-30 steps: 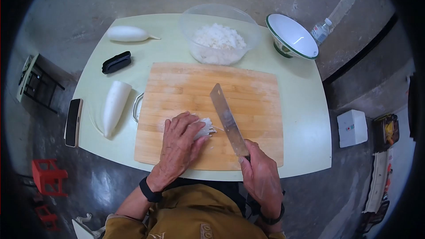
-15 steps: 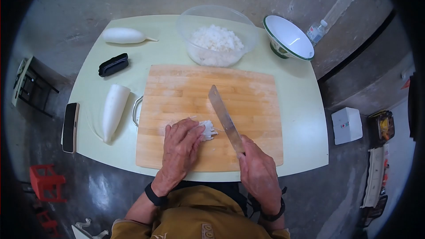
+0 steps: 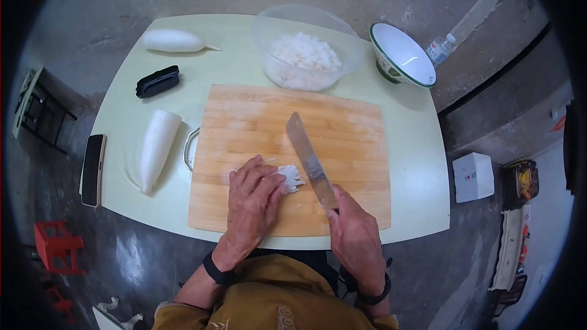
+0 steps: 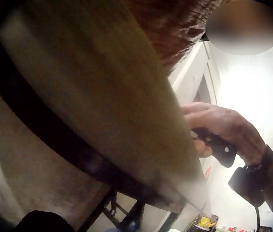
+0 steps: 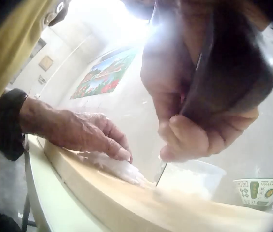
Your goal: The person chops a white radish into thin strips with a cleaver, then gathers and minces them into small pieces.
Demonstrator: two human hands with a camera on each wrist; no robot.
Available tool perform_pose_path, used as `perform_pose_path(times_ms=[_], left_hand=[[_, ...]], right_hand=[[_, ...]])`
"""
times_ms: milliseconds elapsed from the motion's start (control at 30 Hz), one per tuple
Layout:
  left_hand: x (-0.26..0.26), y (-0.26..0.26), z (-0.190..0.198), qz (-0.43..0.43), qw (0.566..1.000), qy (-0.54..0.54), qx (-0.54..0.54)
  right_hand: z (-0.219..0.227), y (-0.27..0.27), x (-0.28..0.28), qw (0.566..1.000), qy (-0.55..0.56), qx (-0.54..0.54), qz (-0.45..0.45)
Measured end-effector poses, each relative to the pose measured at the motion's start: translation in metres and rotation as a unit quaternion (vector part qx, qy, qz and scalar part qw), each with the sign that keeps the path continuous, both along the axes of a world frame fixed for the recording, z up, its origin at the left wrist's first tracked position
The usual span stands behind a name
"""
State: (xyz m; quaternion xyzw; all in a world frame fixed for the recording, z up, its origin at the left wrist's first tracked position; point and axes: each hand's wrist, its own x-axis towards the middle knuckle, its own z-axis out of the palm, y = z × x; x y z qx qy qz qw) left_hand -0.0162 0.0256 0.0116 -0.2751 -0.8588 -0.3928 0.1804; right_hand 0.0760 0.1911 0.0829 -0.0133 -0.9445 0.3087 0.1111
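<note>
A bundle of thin white radish strips (image 3: 290,178) lies on the wooden cutting board (image 3: 342,128), left of the knife. My left hand (image 3: 249,201) covers its left part, fingers bent over the strips and holding them against the board. The right wrist view shows that hand's thumb low beside the radish strips (image 5: 119,166). In my right hand (image 3: 356,232) is a kitchen knife (image 3: 310,162), gripped at its handle, the broad blade pointing away across the board. Its black handle (image 4: 222,150) shows under the fingers in the left wrist view.
Behind the board stands a clear plastic bowl (image 3: 351,55) of shredded radish (image 3: 304,54), with a green-rimmed bowl (image 3: 400,55) to its right. Left are a whole radish (image 3: 173,40), a cut radish (image 3: 159,146), a black case (image 3: 158,81), a metal handle (image 3: 188,150) and a phone (image 3: 93,170).
My left hand has closed in over the radish strips, which now reach slightly farther right. The knife has shifted slightly left, still in my right hand. The head view has moved slightly.
</note>
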Motion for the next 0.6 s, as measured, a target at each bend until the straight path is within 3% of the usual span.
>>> perform_pose_path(times_ms=[333, 400, 500, 600], left_hand=[[-0.0009, -0.0004, -0.0031, -0.008, 1.000, -0.019, 0.019], [-0.0006, -0.0007, -0.0014, -0.005, 1.000, -0.023, 0.014], [-0.0013, -0.0007, -0.0042, -0.007, 1.000, -0.018, 0.022], [-0.0009, 0.0001, -0.0014, -0.006, 0.999, -0.022, 0.023]], right_hand=[[0.0027, -0.0028, -0.0027, 0.999, 0.035, -0.008, 0.004], [0.0022, -0.0031, -0.0026, 1.000, -0.024, 0.003, 0.003], [-0.0001, -0.0039, -0.0039, 0.998, 0.052, -0.028, 0.000], [-0.0014, -0.0011, -0.0032, 1.000, 0.022, -0.005, 0.013]])
